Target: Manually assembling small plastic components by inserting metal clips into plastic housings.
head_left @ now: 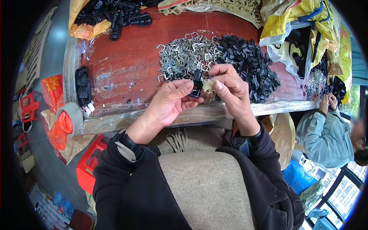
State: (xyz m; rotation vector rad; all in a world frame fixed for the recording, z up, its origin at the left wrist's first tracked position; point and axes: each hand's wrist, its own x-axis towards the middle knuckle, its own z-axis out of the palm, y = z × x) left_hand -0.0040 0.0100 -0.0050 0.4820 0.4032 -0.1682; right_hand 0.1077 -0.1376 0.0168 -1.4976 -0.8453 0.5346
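Over the near edge of the red table [126, 69], my left hand [170, 100] grips a glossy black plastic part [196, 86] between thumb and fingers. Close beside it, my right hand [234, 92] pinches a small cream-coloured plastic piece [207, 86]. The two pieces are side by side; whether they touch I cannot tell. Just beyond my hands lies a heap of bent silvery metal hooks [188, 55]. To its right spreads a pile of small black plastic pieces [251, 67].
Black fittings [132, 20] spill from a sack at the back left. Cream-coloured pieces [237, 5] fill another sack at the back. A yellow sack [281, 23] stands at the back right. A grey tape roll [73, 117] sits at the left corner. Another person [326, 130] works at right.
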